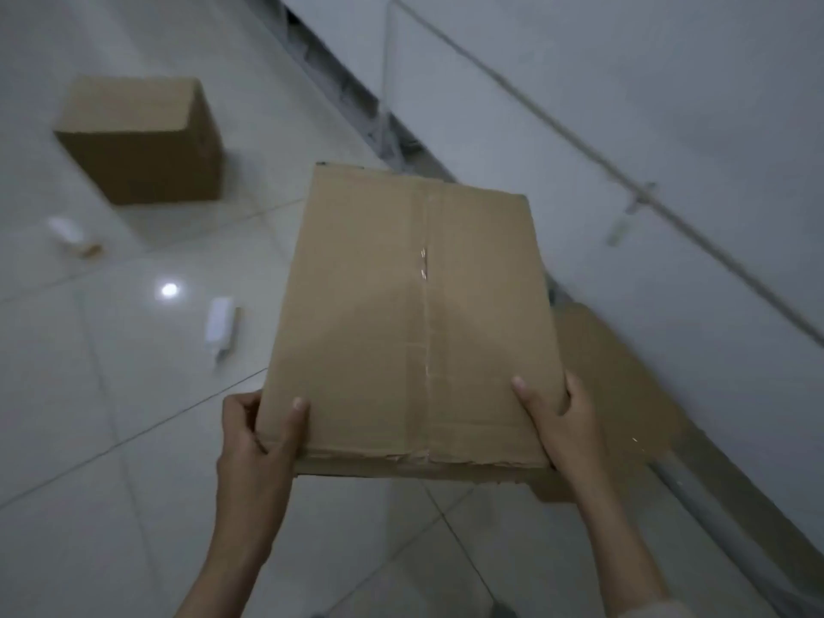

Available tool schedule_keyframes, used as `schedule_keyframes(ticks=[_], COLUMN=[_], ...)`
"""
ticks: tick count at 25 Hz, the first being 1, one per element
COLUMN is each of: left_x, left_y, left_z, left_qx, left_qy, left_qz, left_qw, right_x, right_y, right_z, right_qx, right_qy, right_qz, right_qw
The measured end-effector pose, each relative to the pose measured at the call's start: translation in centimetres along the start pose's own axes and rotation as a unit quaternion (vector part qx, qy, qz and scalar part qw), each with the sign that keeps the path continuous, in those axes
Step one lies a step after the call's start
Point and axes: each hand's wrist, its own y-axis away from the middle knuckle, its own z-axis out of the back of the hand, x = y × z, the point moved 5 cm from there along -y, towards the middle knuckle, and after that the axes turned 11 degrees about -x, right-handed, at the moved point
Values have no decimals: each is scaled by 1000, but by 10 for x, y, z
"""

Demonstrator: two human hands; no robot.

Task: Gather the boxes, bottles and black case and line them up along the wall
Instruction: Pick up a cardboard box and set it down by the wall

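Both hands, left (254,432) and right (564,414), grip a taped brown cardboard box (410,323) by its near corners. Another box (142,138) and two white bottles (218,325) sit on the floor (111,394); flat cardboard (624,394) lies by the wall (624,104).

A held cardboard box (412,323) hides most of a second box (611,394) at 4 o'clock; two white bottles (218,325) at 9 o'clock blur; forearms cut at the bottom edge.

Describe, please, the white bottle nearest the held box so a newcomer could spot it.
Start at the taped cardboard box gripped by both hands. Look just left of it, on the glossy tiled floor. There lies a white bottle, closer than the other bottle near the far box.
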Motion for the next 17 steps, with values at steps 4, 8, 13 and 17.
schedule_keyframes(ticks=[4, 8, 13, 17], left_x=[-58, -79, -69, -33], left_y=[99, 210, 361, 444], left_z=[-80, -153, -234, -295], left_qx=[116, 188, 303, 371], left_qy=[-19, -53, -89, -108], left_qz=[-68, -119, -152, -142], left_qw=[991, 973, 936, 912], right_x=[-79, -174, -288, -370], right_y=[24, 67, 127, 146], right_z=[153, 266, 396, 458], right_qx=[-125, -207, -283, -305], right_qy=[-16, -50, -39, -18], right_qz=[-89, -165, -260, -315], right_qw=[988, 963, 923, 899])
